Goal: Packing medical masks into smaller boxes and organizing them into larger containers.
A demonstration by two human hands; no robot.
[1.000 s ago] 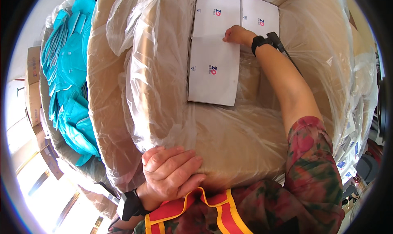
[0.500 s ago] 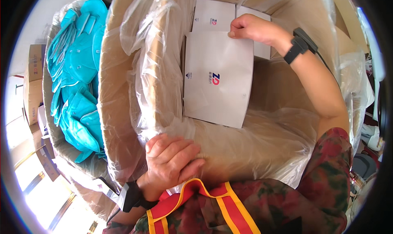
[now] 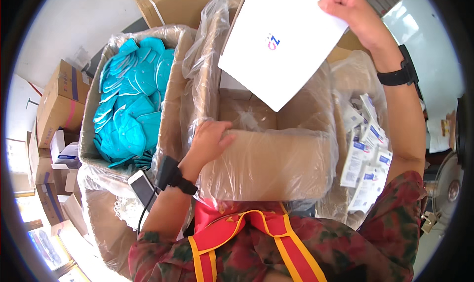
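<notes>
At the far right corner of a white cardboard box (image 3: 286,45), my right hand (image 3: 348,10) pinches its edge between thumb and fingers. The box hangs tilted over the far part of a large brown carton (image 3: 266,166) lined with clear plastic. My left hand (image 3: 211,141) lies on the plastic-covered rim at the carton's near left corner, thumb apart from the fingers, lifting nothing. Deeper in the carton, partly hidden under the raised box, another white box (image 3: 233,87) shows.
To the left stands a lined carton (image 3: 170,99) heaped with turquoise folded pieces like face masks (image 3: 131,99). White printed packets (image 3: 368,158) lie in a bag at the right. A phone (image 3: 142,187) sits beside my left forearm. Brown cartons (image 3: 61,92) are stacked at far left.
My right hand has raised the white box up and away from inside the carton, turning it. My left hand has shifted slightly and now rests on the rim. The view has swung.
</notes>
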